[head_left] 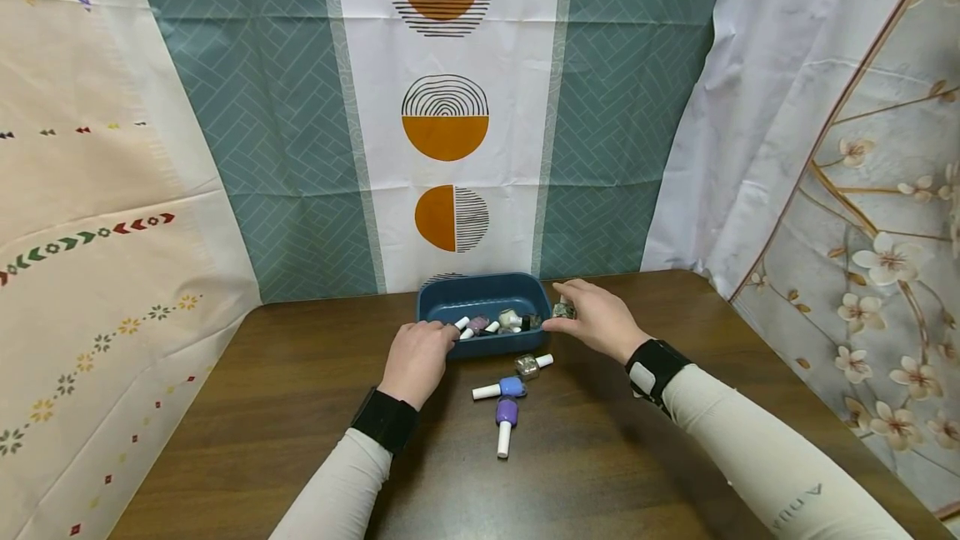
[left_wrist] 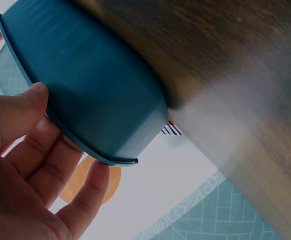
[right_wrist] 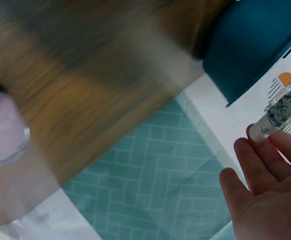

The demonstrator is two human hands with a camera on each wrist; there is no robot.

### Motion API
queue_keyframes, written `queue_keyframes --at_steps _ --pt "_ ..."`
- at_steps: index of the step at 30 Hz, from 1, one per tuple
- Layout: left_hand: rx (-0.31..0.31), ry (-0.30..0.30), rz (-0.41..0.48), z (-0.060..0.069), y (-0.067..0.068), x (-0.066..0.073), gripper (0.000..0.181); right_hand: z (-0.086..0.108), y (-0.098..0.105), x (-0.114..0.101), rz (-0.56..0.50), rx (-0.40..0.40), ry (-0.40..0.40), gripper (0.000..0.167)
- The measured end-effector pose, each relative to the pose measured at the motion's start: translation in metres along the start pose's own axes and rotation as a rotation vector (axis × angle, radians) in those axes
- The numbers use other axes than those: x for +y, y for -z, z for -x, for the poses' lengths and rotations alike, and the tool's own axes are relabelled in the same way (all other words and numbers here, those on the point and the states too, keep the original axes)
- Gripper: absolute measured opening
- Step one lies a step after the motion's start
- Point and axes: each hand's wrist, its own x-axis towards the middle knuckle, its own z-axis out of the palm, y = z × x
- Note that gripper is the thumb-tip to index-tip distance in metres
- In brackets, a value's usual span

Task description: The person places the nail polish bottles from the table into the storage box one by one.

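Observation:
A dark blue plastic bin (head_left: pixel 483 347) stands toward the back of the wooden table, with several nail polish bottles lying inside. My left hand (head_left: pixel 422 359) grips the bin's front left rim; in the left wrist view its thumb and fingers (left_wrist: pixel 93 182) meet the rim. Beside the bin's right end, my right hand (head_left: pixel 597 319) holds a nail polish bottle (right_wrist: pixel 287 106) with dark flecks of glitter and a white cap. In front of the bin lie a glitter bottle (head_left: pixel 527 367), a blue bottle (head_left: pixel 512 387) and a purple bottle (head_left: pixel 506 411), all white-capped.
The brown wooden table (head_left: pixel 300 407) reaches back to a patterned curtain (head_left: pixel 450 215). Fabric hangs at both sides, cream on the left and floral (head_left: pixel 885 315) on the right. A pale lilac bottle (right_wrist: pixel 5 127) shows at the left edge of the right wrist view.

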Motion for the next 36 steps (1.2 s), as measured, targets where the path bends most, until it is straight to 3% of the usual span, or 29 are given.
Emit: queue_keyframes --at_steps 17,36 --pt "0.009 -0.001 0.001 0.001 -0.001 0.0 0.012 -0.027 -0.014 -0.032 0.009 -0.036 0.029 0.079" --pt "-0.033 0.026 0.013 -0.001 0.001 0.001 0.012 -0.049 -0.032 -0.06 0.033 -0.09 0.034 0.08"
